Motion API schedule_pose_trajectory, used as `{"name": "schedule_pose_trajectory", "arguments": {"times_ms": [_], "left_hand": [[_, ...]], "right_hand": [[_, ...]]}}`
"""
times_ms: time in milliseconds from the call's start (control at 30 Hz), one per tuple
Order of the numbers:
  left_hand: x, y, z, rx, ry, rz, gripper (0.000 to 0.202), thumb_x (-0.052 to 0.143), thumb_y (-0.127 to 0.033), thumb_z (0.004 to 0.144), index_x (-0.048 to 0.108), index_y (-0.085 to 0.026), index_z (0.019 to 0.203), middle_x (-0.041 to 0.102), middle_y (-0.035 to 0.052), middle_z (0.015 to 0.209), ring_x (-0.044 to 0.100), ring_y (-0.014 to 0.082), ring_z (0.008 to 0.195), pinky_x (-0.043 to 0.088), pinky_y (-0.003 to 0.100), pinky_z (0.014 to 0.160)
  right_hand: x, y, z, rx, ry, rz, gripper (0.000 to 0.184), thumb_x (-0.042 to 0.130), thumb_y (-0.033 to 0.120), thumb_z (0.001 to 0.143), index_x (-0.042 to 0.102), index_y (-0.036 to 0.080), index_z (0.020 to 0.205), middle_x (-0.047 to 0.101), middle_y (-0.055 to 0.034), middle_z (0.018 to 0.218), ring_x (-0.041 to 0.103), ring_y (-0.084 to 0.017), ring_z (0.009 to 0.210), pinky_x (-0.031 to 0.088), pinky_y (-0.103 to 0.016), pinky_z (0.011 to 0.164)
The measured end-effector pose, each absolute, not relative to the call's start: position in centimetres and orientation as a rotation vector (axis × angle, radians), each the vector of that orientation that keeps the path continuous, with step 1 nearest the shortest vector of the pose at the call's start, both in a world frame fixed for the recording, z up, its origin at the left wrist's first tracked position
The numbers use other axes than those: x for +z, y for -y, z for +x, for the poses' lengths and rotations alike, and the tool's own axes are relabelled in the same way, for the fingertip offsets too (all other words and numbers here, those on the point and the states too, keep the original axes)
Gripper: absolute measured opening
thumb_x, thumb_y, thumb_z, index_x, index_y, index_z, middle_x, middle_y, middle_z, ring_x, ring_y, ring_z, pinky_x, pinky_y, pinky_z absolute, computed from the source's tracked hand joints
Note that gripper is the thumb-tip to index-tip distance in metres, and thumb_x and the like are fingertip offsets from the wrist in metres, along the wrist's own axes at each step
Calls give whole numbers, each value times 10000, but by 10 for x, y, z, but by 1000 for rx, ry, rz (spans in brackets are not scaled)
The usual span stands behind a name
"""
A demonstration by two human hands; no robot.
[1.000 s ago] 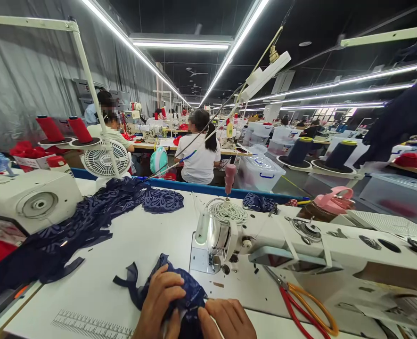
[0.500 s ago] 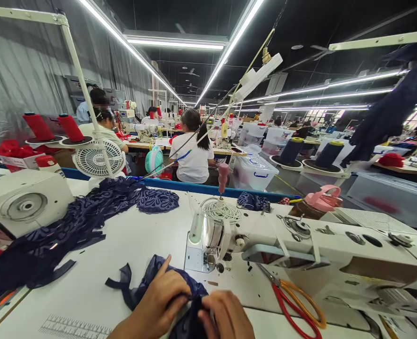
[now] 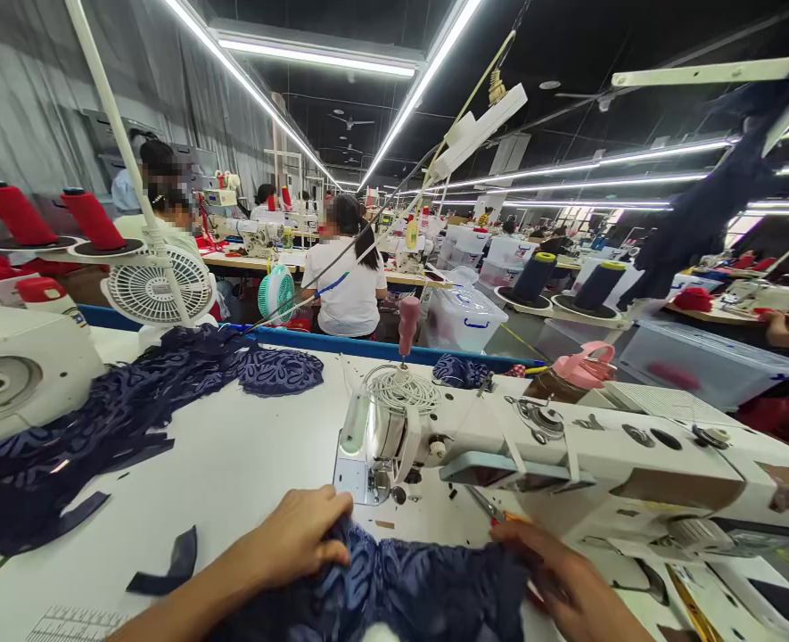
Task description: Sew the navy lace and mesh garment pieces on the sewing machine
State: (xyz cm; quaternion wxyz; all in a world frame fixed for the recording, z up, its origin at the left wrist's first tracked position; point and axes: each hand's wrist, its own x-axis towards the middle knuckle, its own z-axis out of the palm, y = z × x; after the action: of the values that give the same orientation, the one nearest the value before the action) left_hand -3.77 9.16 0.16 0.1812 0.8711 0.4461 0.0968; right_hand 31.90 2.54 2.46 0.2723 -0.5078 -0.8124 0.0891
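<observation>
A navy lace garment piece (image 3: 427, 580) is spread at the near edge of the table, its lower part cut off by the frame. My left hand (image 3: 304, 539) is closed on its upper left side, thumb and fingers pinching the lace. At the garment's right edge, my right hand (image 3: 561, 575) has bent fingers over the handles of a pair of scissors (image 3: 486, 505). Blur and overlap hide whether those fingers grip cloth or handle. Just beyond the garment stands the white sewing machine (image 3: 587, 455), its needle area close to my left fingertips.
More navy lace pieces (image 3: 133, 401) are heaped at left beside another machine (image 3: 20, 374). A dark strip (image 3: 170, 562) and a clear ruler (image 3: 73, 624) lie near the left forearm. A white fan (image 3: 160, 285) stands behind. Co-workers sit farther off, one in a white shirt (image 3: 344, 285).
The bunched navy cloth is now spread wider. My hands have moved apart, the right one over to the scissors' handles. The view has turned slightly right.
</observation>
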Motion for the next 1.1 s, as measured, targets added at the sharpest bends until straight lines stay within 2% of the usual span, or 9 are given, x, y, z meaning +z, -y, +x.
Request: {"name": "schedule_pose_trajectory", "arguments": {"times_ms": [67,133,200,300,433,600,900,967,1100], "left_hand": [[-19,-77,-20,392,-1325,2536,250,614,-143,893,637,-154,1142,689,134,1144,643,292,1022,498,405,867],[-42,-61,-6,671,-1208,2742,301,474,-117,956,600,-135,1229,669,128,1214,615,268,1105,462,410,972],[-63,-48,1,1022,-1007,2943,291,406,-238,1027,619,-131,1195,691,81,1193,606,229,1129,399,373,1065],[-81,-42,0,1298,-959,2995,401,390,-444,1040,665,-153,1058,728,27,1121,611,193,1112,246,349,1177],[-76,-46,-12,1205,-968,3053,441,411,-522,1018,679,-173,1041,740,4,1099,613,180,1081,167,373,1205],[-56,-49,-10,1003,-975,3162,518,405,-587,998,683,-162,1102,726,19,1151,606,190,1032,152,384,1180],[-69,-54,-20,1134,-1137,3144,457,413,-522,1006,709,-176,1043,728,33,1133,602,211,1066,74,529,1216],[-59,-55,-26,1046,-1094,3219,543,375,-585,1000,708,-164,1079,730,45,1114,609,217,1034,33,561,1216],[-43,-55,-28,938,-1045,3315,647,295,-659,985,697,-181,1150,728,56,1093,614,241,992,-58,635,1185]], "right_hand": [[20,-31,319,-231,2108,-1436,243,469,217,923,660,239,1072,704,-104,986,704,-248,846,589,-333,719],[7,-27,293,-333,2177,-1338,322,460,160,924,613,222,1201,681,-116,1129,666,-245,1033,552,-345,874],[-12,-22,254,-330,2334,-955,318,428,119,935,614,238,1163,714,-50,1066,681,-179,964,539,-260,838],[-39,-21,212,-220,2279,-927,230,399,154,984,614,226,950,718,-8,927,668,-174,837,514,-273,764],[-49,-28,207,-4,2365,-964,148,460,153,968,593,215,946,684,-10,928,621,-171,809,461,-271,728],[-44,-38,209,-202,2401,-1050,214,441,120,944,604,190,1062,648,-30,881,567,-194,737,381,-319,681],[-59,-53,188,-355,2354,-960,231,418,134,957,624,172,1056,656,-23,833,529,-206,693,332,-344,601],[-58,-54,189,-264,2365,-963,239,448,129,935,619,166,1097,656,-33,862,535,-209,712,363,-335,605],[-46,-54,203,285,2366,-1014,284,478,97,927,593,207,1163,634,-34,970,576,-180,861,471,-270,759]]}}
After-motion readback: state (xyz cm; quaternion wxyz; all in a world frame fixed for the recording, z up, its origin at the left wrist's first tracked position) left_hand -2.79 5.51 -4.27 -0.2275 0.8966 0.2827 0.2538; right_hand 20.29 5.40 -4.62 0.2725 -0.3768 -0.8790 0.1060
